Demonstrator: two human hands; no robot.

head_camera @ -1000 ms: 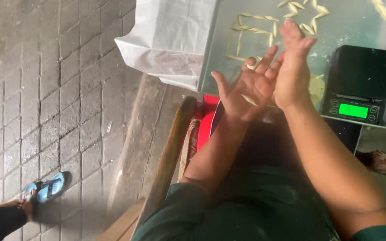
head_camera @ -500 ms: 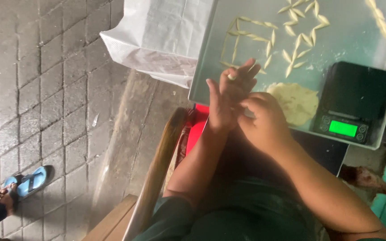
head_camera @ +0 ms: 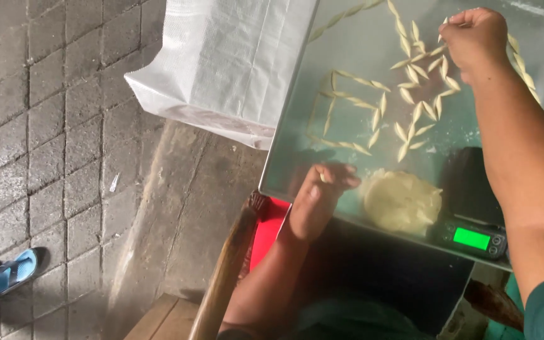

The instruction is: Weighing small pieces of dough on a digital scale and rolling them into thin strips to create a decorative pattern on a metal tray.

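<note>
a: which step is this?
b: laying out. the right hand pinches a rolled dough piece over the metal tray, among the others

a: and the left hand?
b: fingers curled near the dough lump; pinching off the next bit looks due
</note>
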